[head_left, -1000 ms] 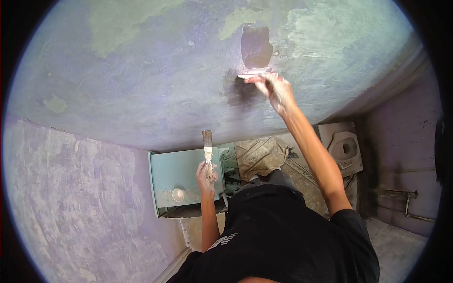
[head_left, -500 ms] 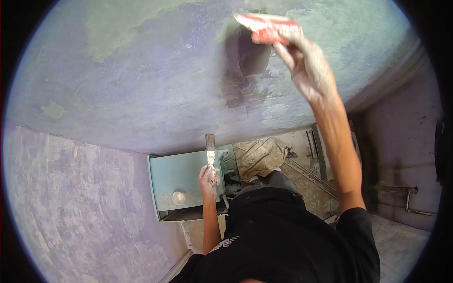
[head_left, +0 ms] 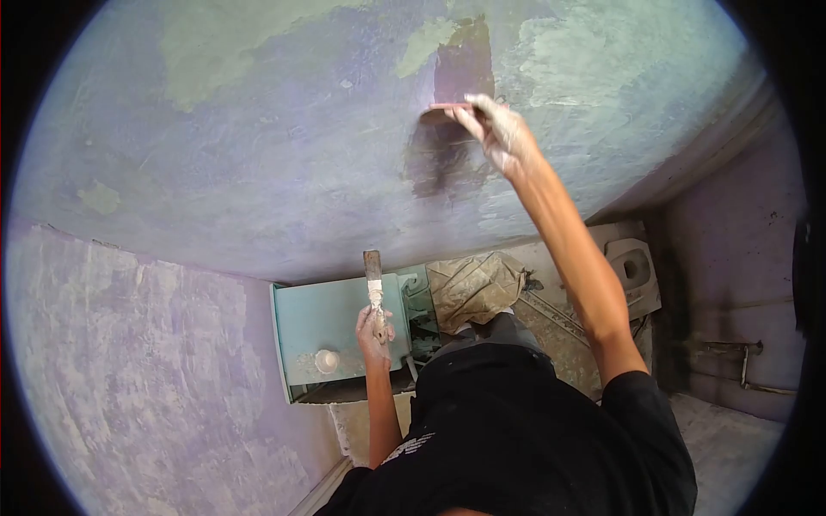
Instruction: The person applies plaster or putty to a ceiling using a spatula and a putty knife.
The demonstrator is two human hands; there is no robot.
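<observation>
My right hand [head_left: 501, 133], dusted white, grips a flat reddish scraper [head_left: 443, 110] edge-on at the purple and green wall [head_left: 284, 129]. A darker purple patch [head_left: 463, 64] shows on the wall just above the scraper, with a dark smear or shadow below it. Lower down, my left hand [head_left: 375, 335] is wrapped round the handle of a putty knife [head_left: 373, 279], whose worn blade points up. That knife is held over a turquoise cabinet [head_left: 318, 310], apart from the wall.
A small white round container [head_left: 326, 360] stands on the cabinet. Beside it lies a crumpled brown cloth [head_left: 473, 284]. A squat toilet pan [head_left: 632, 267] is on the floor at the right, and pipes [head_left: 744, 365] run along the right wall.
My right hand has come down and left with the scraper, which has turned from face-on to edge-on. My left hand has shifted slightly left and down with the putty knife.
</observation>
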